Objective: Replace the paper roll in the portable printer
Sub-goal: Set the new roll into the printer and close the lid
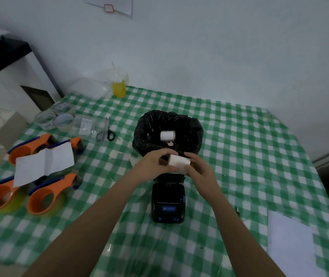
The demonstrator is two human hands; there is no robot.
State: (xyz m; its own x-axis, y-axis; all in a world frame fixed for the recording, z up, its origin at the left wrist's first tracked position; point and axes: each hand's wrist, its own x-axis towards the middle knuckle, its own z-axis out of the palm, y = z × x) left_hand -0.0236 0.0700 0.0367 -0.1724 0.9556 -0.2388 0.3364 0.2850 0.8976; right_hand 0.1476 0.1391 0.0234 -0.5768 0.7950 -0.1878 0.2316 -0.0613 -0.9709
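A black portable printer (168, 202) lies on the green checked tablecloth, its lid open at the far end. Just above that end, both hands hold a white paper roll (179, 161) lying sideways. My left hand (155, 164) grips its left end, where a brown core or holder (164, 160) sticks out. My right hand (199, 168) grips the right end. Behind them stands a bin lined with a black bag (191, 134), and another white paper roll (167, 135) lies inside it.
Three orange tape dispensers (45, 196) and a loose white sheet (43, 164) sit at the left. Scissors (106, 132), tape rolls (55, 116) and a yellow cup (119, 87) lie further back. White paper (291, 242) rests near the right front edge.
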